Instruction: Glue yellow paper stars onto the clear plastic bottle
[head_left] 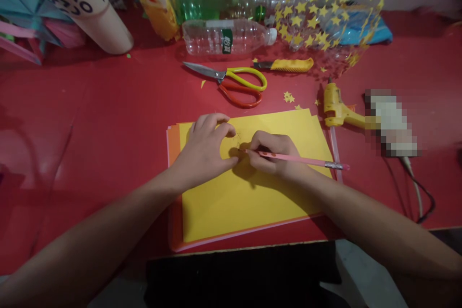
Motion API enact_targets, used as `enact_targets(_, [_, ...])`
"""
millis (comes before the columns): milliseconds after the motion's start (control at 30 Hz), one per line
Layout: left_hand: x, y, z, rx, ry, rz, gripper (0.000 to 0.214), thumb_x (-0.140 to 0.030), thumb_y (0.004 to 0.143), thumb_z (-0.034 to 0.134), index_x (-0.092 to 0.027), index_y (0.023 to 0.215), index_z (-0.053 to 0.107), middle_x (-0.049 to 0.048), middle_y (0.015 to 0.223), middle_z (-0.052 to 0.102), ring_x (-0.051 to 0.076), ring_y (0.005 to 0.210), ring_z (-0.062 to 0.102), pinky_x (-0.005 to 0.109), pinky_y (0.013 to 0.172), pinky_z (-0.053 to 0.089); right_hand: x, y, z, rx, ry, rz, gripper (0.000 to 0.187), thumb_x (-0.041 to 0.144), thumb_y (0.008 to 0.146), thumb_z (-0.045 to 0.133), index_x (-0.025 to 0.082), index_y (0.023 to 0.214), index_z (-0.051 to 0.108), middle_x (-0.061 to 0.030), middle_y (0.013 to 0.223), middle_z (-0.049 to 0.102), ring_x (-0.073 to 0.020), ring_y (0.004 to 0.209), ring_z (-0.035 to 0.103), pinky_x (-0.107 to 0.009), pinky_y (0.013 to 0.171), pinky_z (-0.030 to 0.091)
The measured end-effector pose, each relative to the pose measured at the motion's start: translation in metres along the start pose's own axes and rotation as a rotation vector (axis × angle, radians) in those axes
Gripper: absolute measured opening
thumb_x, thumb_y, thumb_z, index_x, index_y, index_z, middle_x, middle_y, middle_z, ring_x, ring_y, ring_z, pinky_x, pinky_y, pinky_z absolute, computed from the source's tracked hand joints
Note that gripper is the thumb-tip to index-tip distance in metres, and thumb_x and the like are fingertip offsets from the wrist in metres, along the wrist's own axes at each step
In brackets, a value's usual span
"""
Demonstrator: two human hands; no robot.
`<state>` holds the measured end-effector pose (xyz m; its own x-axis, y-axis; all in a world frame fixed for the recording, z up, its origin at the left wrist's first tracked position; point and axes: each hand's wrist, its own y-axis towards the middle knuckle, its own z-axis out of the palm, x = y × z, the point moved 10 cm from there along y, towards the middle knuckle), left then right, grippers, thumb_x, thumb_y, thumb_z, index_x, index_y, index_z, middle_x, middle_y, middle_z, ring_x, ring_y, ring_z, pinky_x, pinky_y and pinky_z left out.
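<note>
A stack of coloured paper lies on the red table, with a yellow sheet [249, 202] on top. My right hand [272, 151] grips a pink pencil [306, 160] whose tip touches the yellow sheet near its upper middle. My left hand [207, 147] rests on the sheet just left of the pencil tip, fingers curled and pressing the paper down. A faint pencil mark shows between the two hands.
Scissors [234, 84] with yellow and red handles and a yellow utility knife [288, 65] lie beyond the paper. A yellow glue gun [339, 110] with its cord sits at the right. Plastic bottles [227, 36], a star-covered bottle [317, 19] and small yellow paper stars [288, 97] are at the back.
</note>
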<state>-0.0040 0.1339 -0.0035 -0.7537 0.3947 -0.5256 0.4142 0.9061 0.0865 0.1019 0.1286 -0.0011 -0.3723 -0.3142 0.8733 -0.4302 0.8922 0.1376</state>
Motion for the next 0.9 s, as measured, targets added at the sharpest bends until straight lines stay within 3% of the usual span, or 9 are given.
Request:
enact_targets(467, [0.0, 0.001, -0.001, 0.008, -0.016, -0.007, 0.026, -0.028, 0.072, 0.063, -0.022, 0.095, 0.054, 0.0087, 0.12, 0.051, 0.029, 0.116, 0.045, 0.049, 0.1, 0.038, 0.003, 0.001, 0.006, 0.073, 0.009, 0.01, 0.015, 0.017, 0.075, 0.051, 0.022, 0.064, 0.041, 0.007, 0.055, 0.043, -0.0066, 0.05, 0.036, -0.023, 0.048, 0.028])
enact_targets(667, [0.0, 0.0, -0.001, 0.002, -0.013, 0.003, 0.026, -0.03, 0.074, 0.064, -0.02, 0.095, 0.053, 0.0104, 0.121, 0.052, 0.03, 0.115, 0.045, 0.048, 0.1, 0.038, -0.007, 0.004, 0.001, 0.042, 0.081, 0.059, 0.014, 0.021, 0.077, 0.053, 0.022, 0.067, 0.043, 0.0072, 0.057, 0.045, -0.0068, 0.051, 0.037, -0.023, 0.05, 0.028])
enact_targets(900, [0.0, 0.001, -0.002, 0.0, -0.012, -0.012, 0.025, -0.03, 0.073, 0.065, -0.021, 0.094, 0.054, 0.0088, 0.12, 0.052, 0.029, 0.115, 0.046, 0.047, 0.1, 0.038, -0.004, 0.005, 0.003, 0.056, 0.051, 0.022, 0.013, 0.021, 0.076, 0.052, 0.022, 0.067, 0.042, 0.0068, 0.057, 0.045, -0.0066, 0.051, 0.037, -0.023, 0.05, 0.028])
